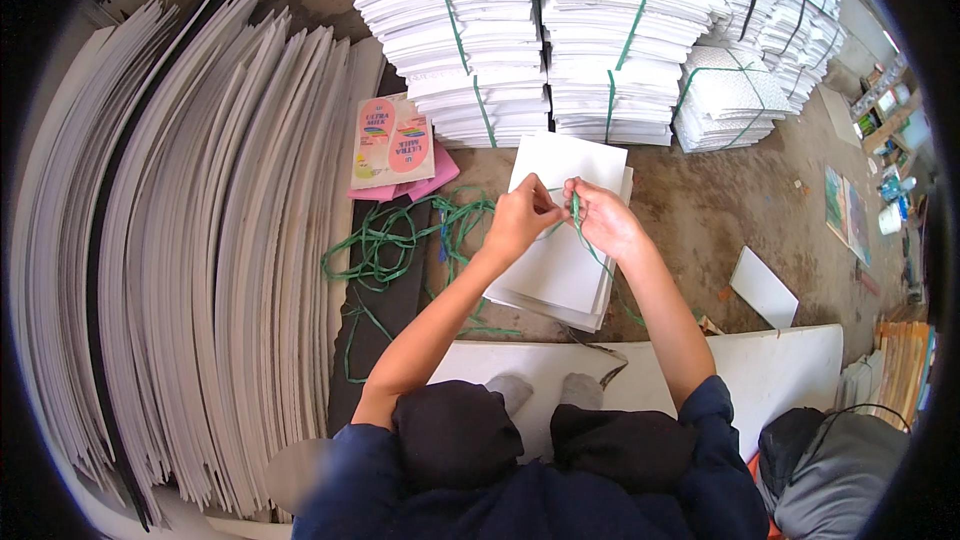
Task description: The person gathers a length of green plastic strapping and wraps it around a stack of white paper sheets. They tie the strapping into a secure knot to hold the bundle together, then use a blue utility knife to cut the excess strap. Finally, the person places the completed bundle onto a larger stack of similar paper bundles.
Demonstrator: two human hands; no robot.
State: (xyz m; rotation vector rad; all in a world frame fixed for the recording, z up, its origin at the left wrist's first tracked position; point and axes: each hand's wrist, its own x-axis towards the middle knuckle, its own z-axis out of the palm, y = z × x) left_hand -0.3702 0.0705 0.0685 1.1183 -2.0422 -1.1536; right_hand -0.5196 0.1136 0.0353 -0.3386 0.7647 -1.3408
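A small stack of white sheets [565,270] lies on the floor in front of me, its layers slightly out of line. Both my hands are over the upper part of it. My right hand [605,222] is closed around green plastic twine [576,206], and a loose end hangs down across the top sheet. Close beside it, my left hand [523,218] is pinched at the same twine, whose strand runs between the two hands. The exact grip of the left fingertips is partly hidden. A tangled heap of green twine [385,240] rests left of the stack.
Tall white sheets [230,240] stand on edge along the left. Tied bundles of white sheets [620,50] rise at the back. A pink-printed carton sheet [392,145] lies left of the stack; a white board piece [764,287] is at right. A grey bag [840,470] sits lower right.
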